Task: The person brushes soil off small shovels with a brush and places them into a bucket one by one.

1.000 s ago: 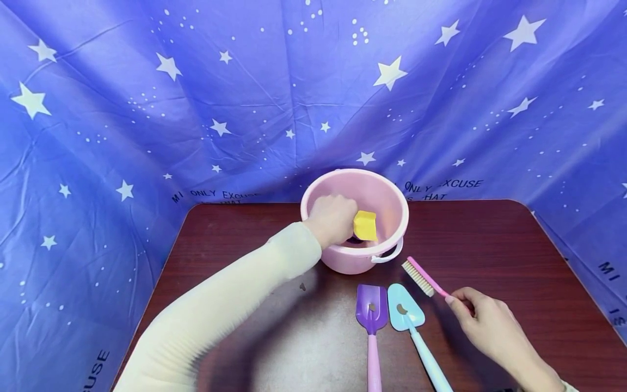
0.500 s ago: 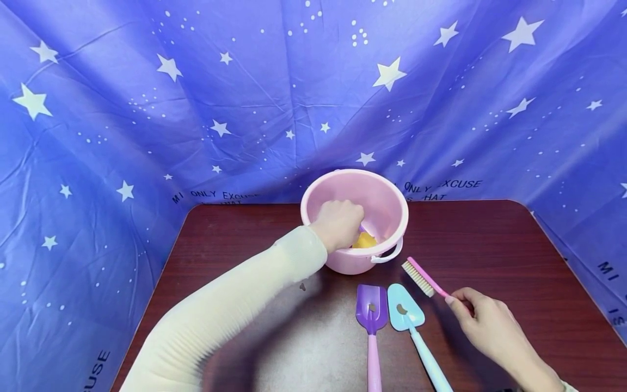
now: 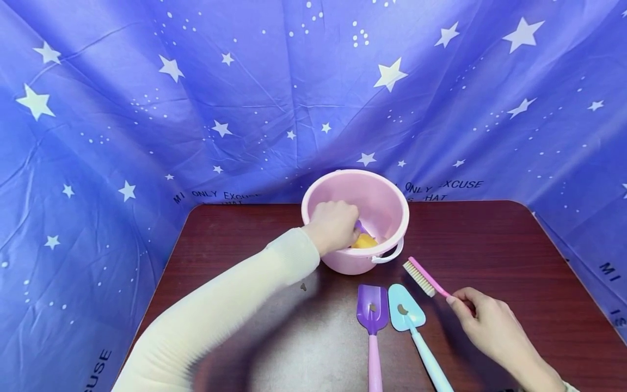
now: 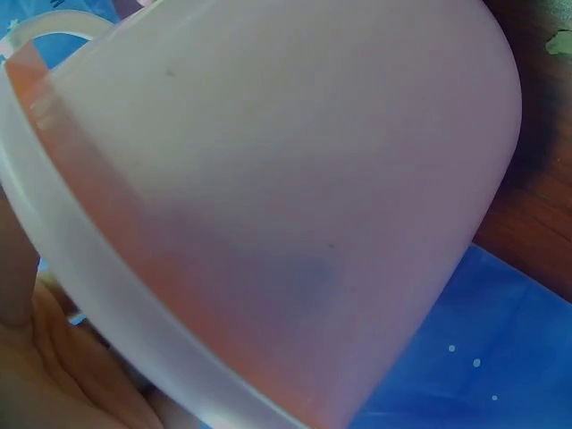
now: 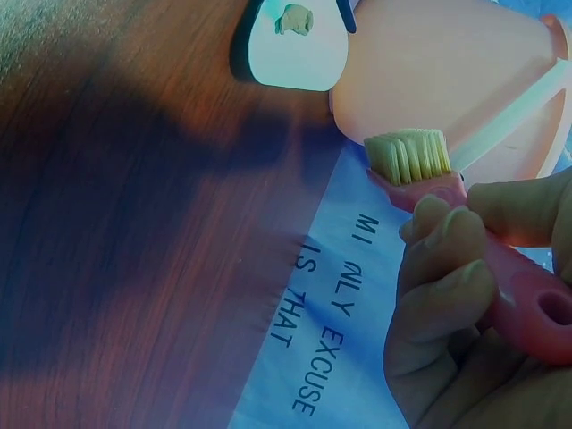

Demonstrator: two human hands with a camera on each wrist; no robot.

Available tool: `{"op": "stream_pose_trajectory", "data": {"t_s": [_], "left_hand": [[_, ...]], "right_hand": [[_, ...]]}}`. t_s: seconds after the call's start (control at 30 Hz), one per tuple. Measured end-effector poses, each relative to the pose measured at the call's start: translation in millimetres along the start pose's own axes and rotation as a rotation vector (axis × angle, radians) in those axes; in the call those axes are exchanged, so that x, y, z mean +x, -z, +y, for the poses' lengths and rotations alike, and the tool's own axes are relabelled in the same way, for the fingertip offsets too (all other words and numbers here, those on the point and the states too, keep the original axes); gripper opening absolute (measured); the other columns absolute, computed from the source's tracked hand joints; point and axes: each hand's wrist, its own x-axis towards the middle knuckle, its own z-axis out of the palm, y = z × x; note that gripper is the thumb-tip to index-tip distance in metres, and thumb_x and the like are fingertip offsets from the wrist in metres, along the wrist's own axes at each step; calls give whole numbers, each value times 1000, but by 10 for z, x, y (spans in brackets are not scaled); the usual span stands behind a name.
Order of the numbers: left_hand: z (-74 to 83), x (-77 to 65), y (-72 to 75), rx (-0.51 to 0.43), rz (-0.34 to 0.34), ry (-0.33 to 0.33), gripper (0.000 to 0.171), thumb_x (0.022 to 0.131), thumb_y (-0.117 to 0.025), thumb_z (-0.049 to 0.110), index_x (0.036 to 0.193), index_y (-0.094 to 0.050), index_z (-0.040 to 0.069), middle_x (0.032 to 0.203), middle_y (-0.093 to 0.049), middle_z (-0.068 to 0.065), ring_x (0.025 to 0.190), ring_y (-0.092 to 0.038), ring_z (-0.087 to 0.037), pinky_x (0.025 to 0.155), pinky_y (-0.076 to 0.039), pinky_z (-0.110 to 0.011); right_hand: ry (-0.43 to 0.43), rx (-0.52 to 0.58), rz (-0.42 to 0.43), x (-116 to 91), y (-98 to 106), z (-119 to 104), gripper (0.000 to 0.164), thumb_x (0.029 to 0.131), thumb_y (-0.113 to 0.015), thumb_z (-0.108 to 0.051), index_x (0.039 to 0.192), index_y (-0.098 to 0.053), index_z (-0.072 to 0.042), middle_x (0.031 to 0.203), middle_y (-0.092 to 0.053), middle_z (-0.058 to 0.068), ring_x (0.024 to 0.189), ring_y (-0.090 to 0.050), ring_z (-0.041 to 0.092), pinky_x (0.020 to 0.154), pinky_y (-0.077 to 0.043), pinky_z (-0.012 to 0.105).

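Observation:
A pink bucket (image 3: 352, 261) stands at the back middle of the table. My left hand (image 3: 333, 226) reaches over its near left rim, fingers down inside and hidden. Beside those fingers lie a yellow thing (image 3: 364, 241) and a bit of something purple (image 3: 359, 225), low in the bucket. Whether the hand holds either cannot be told. In the left wrist view the bucket wall covers most of the frame, with part of my palm (image 4: 80, 366) behind the rim. My right hand (image 3: 495, 326) grips the handle of a pink brush (image 3: 427, 276) with pale bristles, right of the bucket.
A purple shovel (image 3: 372, 307) with a pink handle and a light blue shovel (image 3: 405, 311) lie in front of the bucket. The bucket's white handle (image 3: 389, 256) hangs at its right side. A blue starry cloth (image 3: 245, 109) rises behind the dark wooden table (image 3: 490, 239).
The yellow thing, which showed upright beside my left hand, has sunk lower into the bucket. My left hand dipped right, then drew back slightly left. My right hand and the brush stayed put.

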Motion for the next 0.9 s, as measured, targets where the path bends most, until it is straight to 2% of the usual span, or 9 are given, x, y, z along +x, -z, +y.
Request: {"op": "stream_pose_trajectory", "data": {"t_s": [0.17, 0.6, 0.73, 0.9], "left_hand": [[-30, -44, 15, -17, 54, 2, 22, 87, -61, 34, 72, -55, 19, 66, -55, 4, 61, -55, -20, 56, -46, -39], [-24, -146, 9, -63, 169, -41, 22, 90, -56, 26, 70, -55, 16, 60, -52, 4, 57, -56, -20, 53, -46, -38], [-28, -186, -16, -82, 243, -51, 24, 89, -56, 24, 66, -53, 16, 56, -49, 4, 53, -53, -19, 51, -44, -37], [-37, -256, -47, -110, 377, -57, 28, 87, -56, 21, 61, -49, 17, 52, -45, 6, 48, -46, -15, 47, -40, -33]], "right_hand": [[2, -3, 8, 4, -1, 11, 12, 94, -59, -26, 87, -63, -16, 55, -37, -8, 47, -30, 4, 45, -24, 25], [3, 3, -3, 7, -9, 13, 13, 94, -59, -25, 88, -63, -15, 55, -38, -8, 47, -30, 4, 44, -24, 25], [-4, 4, -8, 5, -4, 14, 13, 94, -58, -26, 89, -64, -15, 55, -38, -8, 47, -30, 4, 44, -24, 26], [-4, 4, -7, -1, 2, 9, 13, 94, -58, -25, 89, -64, -14, 55, -38, -8, 47, -30, 4, 43, -24, 26]]}}
